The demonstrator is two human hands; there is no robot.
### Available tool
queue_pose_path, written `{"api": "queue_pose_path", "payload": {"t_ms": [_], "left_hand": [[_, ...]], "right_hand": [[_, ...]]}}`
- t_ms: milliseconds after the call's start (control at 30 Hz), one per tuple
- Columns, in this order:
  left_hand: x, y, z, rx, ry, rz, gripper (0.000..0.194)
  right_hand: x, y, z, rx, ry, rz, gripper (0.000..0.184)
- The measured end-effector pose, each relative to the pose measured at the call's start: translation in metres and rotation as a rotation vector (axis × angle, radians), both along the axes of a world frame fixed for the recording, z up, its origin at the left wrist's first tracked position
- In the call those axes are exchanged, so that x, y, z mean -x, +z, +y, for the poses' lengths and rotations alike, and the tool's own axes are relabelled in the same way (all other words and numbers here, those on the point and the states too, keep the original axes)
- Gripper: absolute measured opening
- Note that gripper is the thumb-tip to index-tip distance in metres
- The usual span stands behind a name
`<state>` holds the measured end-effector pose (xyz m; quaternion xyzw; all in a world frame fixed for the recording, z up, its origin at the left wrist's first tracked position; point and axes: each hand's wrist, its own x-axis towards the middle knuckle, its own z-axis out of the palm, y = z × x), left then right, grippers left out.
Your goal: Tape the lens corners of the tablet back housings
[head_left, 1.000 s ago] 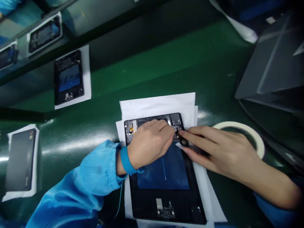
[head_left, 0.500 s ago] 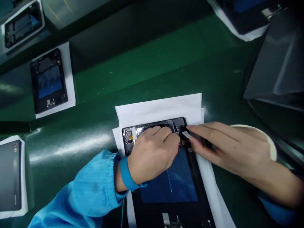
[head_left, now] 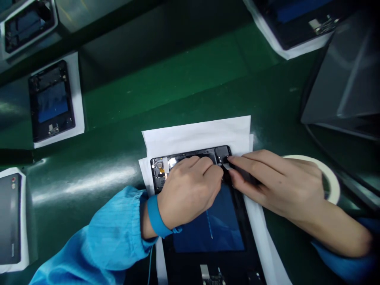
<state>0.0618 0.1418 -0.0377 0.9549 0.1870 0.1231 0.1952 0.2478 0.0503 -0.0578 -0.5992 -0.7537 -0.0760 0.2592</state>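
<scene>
An opened tablet point(head_left: 208, 245) lies on white paper sheets point(head_left: 196, 132), its inner parts and blue panel exposed. My left hand point(head_left: 190, 188), with a blue wrist strap point(head_left: 157, 217), is curled closed over the tablet's upper half. Its fingertips point down and away, so whatever they hold is hidden. From the right, my right hand point(head_left: 279, 184) pinches a small pale strip point(head_left: 226, 166) between thumb and fingers at the tablet's upper right corner. Both hands' fingertips are close together there.
A roll of tape point(head_left: 334, 186) lies behind my right hand. Another opened tablet point(head_left: 52, 101) rests on paper at left, with more at the upper corners. A closed tablet point(head_left: 10, 219) sits at the left edge. A dark grey slanted panel point(head_left: 344, 79) and a cable stand at right.
My right hand has moved slightly left, bringing the pale strip closer to my left fingertips and the tablet. More of the tape roll shows. The whole view has shifted a little.
</scene>
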Motion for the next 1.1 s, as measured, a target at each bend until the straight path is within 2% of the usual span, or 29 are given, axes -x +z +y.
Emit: {"api": "queue_pose_path", "payload": {"t_ms": [167, 433, 667, 967, 1100], "left_hand": [[0.0006, 0.0002, -0.0002, -0.004, -0.008, 0.009, 0.028], [0.0000, 0.0015, -0.0008, -0.005, 0.000, 0.010, 0.029], [0.0001, 0.0007, -0.0002, -0.045, -0.007, -0.004, 0.027], [0.0009, 0.0020, -0.0028, -0.091, 0.011, 0.008, 0.027], [0.0011, 0.0023, -0.0028, -0.082, 0.000, 0.014, 0.027]], "right_hand": [[0.0001, -0.0005, -0.0004, -0.002, -0.002, 0.032, 0.015], [-0.0005, 0.0005, 0.0011, -0.001, -0.011, -0.019, 0.011], [0.0020, 0.0005, 0.0006, -0.018, -0.021, -0.051, 0.015], [0.0029, 0.0000, -0.0026, -0.024, 0.052, -0.057, 0.008], [0.0020, 0.0018, -0.0037, -0.028, 0.092, -0.010, 0.013]]}}
